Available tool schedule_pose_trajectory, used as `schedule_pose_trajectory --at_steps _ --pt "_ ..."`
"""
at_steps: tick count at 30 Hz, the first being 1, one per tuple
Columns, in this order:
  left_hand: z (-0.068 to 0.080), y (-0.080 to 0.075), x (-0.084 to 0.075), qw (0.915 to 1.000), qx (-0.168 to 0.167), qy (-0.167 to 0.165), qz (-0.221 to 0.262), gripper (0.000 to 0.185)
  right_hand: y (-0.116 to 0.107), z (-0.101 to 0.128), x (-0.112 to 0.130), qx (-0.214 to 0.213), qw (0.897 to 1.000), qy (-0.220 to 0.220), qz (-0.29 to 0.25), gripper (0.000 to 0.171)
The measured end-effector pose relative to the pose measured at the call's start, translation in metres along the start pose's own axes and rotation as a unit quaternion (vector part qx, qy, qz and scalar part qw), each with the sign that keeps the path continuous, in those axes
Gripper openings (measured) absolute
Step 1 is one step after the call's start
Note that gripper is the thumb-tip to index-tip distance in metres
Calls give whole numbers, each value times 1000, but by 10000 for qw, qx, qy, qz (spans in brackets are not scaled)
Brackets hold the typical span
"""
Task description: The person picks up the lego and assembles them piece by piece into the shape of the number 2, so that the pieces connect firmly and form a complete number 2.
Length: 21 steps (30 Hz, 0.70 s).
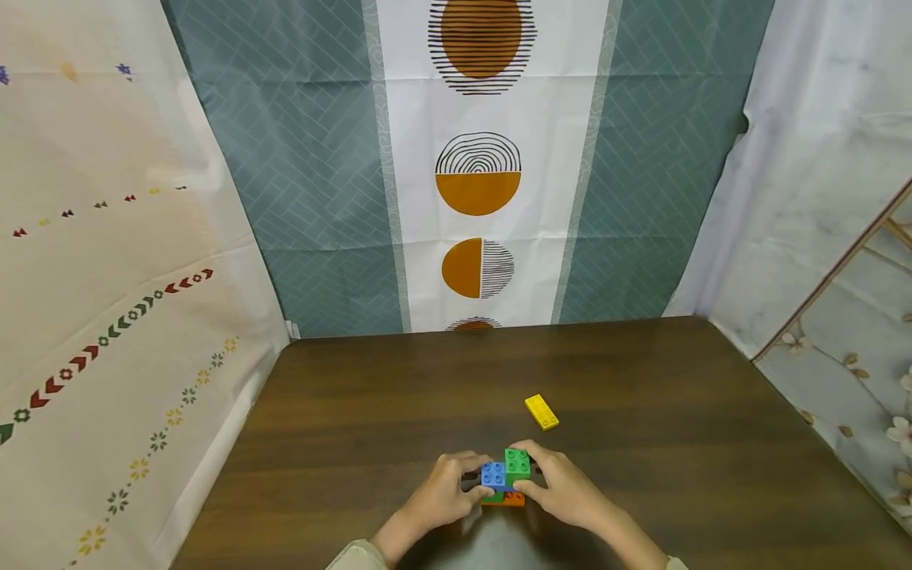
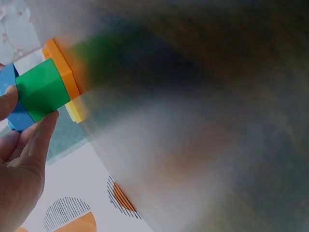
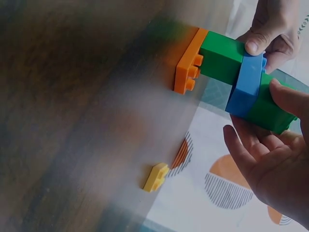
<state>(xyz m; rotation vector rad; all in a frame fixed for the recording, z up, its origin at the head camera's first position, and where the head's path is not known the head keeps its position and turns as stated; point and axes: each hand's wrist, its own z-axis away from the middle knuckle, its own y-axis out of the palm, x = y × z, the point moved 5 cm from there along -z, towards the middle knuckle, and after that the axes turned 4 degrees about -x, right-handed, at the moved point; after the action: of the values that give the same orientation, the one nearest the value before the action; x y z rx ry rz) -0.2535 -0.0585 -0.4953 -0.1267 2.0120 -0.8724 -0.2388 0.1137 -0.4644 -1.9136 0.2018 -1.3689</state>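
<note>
A stepped stack of glossy plastic studded bricks stands on the brown wood-grain table (image 1: 342, 412): a flat orange plate (image 3: 187, 65), a green block (image 3: 221, 57), a wide blue brick (image 3: 246, 84) and a second green block (image 3: 269, 108) offset on top. The left hand (image 1: 443, 492) pinches the blue brick; the right hand (image 1: 566, 487) grips the upper green block between thumb and fingers. From the head, the blue brick hides much of the orange plate; the left wrist view cuts off the stack's top.

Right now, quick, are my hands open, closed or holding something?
Left hand: holding the blue brick.
Right hand: holding the top green brick.
</note>
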Motion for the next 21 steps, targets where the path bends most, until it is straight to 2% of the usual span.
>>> schedule_pose_trajectory --at_steps 12,21 --pt "6 3 4 9997 85 -159 161 27 4 1 -4 86 9995 -25 -293 39" --pt "0 0 2 10000 -27 51 64 28 -1 -3 -7 -19 9997 -104 -218 39"
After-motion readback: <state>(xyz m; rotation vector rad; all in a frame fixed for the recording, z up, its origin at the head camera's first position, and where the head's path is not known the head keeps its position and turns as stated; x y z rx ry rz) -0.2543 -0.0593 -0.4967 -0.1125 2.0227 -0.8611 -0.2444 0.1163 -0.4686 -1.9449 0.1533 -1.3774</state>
